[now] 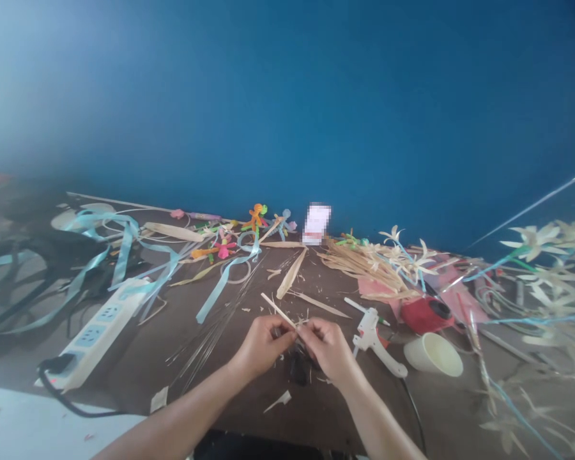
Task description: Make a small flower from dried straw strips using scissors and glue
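Between the fingertips of my left hand (267,344) and my right hand (329,349) is a narrow pale strip of dried husk (278,309). Both hands are closed in a pinch and meet at the strip's lower end, while its other end points up and left. Just beyond lie a loose dried husk (291,275) and a thinner husk piece (323,305). Below my fingers sits a small black object (298,364), partly hidden, whose kind I cannot make out. A white glue gun (376,342) lies right of my right hand.
Thin wires (215,329) and a power strip (98,332) lie left, with blue ribbon (227,275) behind. At right are a husk pile (364,265), a red spool (424,314), a cup (434,355) and husk flowers (536,243). A phone (317,223) leans against the blue wall.
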Demonstrator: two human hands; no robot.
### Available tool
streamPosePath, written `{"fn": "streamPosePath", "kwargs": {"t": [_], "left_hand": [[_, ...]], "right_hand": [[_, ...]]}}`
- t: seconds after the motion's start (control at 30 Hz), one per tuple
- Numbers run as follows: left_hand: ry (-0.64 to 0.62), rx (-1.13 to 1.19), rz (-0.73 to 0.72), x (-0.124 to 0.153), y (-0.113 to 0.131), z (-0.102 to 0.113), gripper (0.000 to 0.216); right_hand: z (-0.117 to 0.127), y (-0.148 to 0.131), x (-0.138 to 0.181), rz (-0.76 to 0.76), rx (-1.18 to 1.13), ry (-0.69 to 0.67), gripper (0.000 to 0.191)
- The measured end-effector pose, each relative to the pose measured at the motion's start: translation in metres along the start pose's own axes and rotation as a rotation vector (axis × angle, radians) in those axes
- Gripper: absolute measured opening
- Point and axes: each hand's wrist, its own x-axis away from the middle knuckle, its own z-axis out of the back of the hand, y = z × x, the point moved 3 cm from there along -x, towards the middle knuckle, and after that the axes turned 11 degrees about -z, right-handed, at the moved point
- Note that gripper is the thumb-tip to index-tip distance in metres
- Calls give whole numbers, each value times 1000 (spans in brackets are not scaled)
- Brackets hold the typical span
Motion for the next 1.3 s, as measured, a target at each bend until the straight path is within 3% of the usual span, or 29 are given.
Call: {"fn": "streamPosePath", "kwargs": {"t": [0.17, 0.33, 0.4, 0.47, 0.53, 0.6, 0.8, 1.03, 1.3], "left_hand": [[-87, -104, -143, 0, 12, 5, 11], [-118, -145, -208, -3, 22, 8, 11], [-108, -128, -153, -2, 17, 10, 11], [-57, -56, -32, 0, 7, 12, 13], [32, 91, 107, 3, -5, 13, 15], [113, 260, 218, 6, -14, 10, 17], [170, 453, 321, 9, -16, -8, 19], [-68, 473, 352, 3, -4, -3, 23], [-293, 417, 388, -8, -2, 1, 17]], "right_hand": [[-2, 4, 2, -201, -285, -237, 32], [14, -5, 2, -346, -494, -355, 29], [31, -12, -2, -363, -571, -333, 28], [52, -17, -7, -316, -697, -213, 29], [66, -22, -10, -131, -793, -42, 27], [60, -21, -10, -42, -705, -14, 25], [-1, 0, -6, -86, -338, -23, 20], [8, -3, -10, -52, -149, -72, 14], [8, -13, -3, -54, 97, -386, 7]]}}
